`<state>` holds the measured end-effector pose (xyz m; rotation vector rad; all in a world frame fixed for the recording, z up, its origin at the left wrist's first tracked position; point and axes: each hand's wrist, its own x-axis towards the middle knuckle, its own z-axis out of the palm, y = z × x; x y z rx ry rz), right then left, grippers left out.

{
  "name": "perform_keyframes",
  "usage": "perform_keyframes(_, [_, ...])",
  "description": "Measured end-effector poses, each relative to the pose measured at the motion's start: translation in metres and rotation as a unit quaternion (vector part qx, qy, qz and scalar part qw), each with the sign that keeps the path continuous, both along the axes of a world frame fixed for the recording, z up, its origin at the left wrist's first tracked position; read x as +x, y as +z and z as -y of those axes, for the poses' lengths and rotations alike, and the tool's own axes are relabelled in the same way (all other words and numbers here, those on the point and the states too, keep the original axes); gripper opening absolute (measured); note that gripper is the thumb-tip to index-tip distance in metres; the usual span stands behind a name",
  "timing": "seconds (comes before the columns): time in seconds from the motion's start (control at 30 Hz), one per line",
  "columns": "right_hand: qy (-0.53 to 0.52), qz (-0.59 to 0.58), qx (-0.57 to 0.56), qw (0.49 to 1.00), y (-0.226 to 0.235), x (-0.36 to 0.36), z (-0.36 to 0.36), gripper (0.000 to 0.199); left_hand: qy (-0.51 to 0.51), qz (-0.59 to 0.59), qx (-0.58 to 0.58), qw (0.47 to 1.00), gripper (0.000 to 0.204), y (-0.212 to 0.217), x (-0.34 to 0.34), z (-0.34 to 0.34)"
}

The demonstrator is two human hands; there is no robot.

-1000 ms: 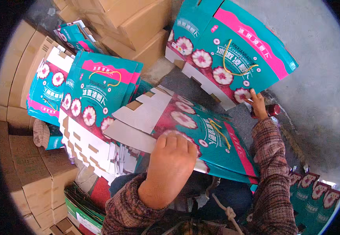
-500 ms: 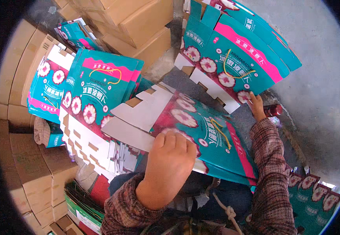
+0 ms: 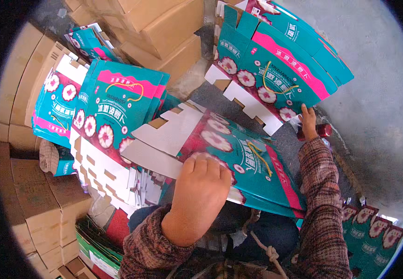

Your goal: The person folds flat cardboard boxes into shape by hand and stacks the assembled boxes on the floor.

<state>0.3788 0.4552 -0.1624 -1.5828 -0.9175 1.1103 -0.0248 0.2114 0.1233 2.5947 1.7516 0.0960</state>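
A flattened teal gift carton [image 3: 252, 160] with pink bands, sliced-radish pictures and a yellow cord handle lies across my lap on other flat cartons. My left hand [image 3: 201, 197] is closed over its near edge, beside the white flap; the thumb is hidden. At the upper right, another flattened teal carton [image 3: 285, 60] lies tilted on more like it, its cord handle facing up. My right hand [image 3: 309, 123] reaches to its lower right edge, fingertips curled against the board. Beside that hand lies a dark red bottle-like thing [image 3: 323, 130], partly hidden behind it.
A stack of flat teal cartons [image 3: 113, 97] leans at the left, white slotted flaps downward. Brown cardboard boxes [image 3: 39, 195] pile up along the left and back [image 3: 164, 32]. Several teal cartons [image 3: 369, 232] stand at the lower right. Grey concrete floor [image 3: 387, 116] spans the right.
My right hand has slid slightly up and right along the far carton's edge. That carton has shifted a little left, uncovering more of the red thing. The left hand has barely moved.
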Motion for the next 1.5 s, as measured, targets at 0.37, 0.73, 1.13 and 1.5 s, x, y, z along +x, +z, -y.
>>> perform_keyframes(0.37, [-0.009, 0.006, 0.075, 0.997, 0.028, -0.008, -0.007, 0.03, 0.0, 0.005, -0.007, 1.0, 0.018, 0.001, -0.001, 0.0])
perform_keyframes(0.73, [0.029, 0.004, 0.046, 0.998, 0.03, 0.01, -0.011, 0.032, 0.005, 0.004, -0.011, 1.0, 0.016, 0.003, 0.001, 0.003])
perform_keyframes(1.13, [0.003, 0.096, 0.245, 0.965, 0.092, -0.023, -0.013, 0.023, 0.002, 0.016, -0.01, 1.0, 0.012, 0.004, 0.001, 0.005])
perform_keyframes(1.5, [0.054, 0.441, 0.3, 0.844, 0.292, -0.082, -0.015, 0.032, 0.011, 0.019, 0.014, 1.0, 0.009, -0.01, -0.002, 0.016])
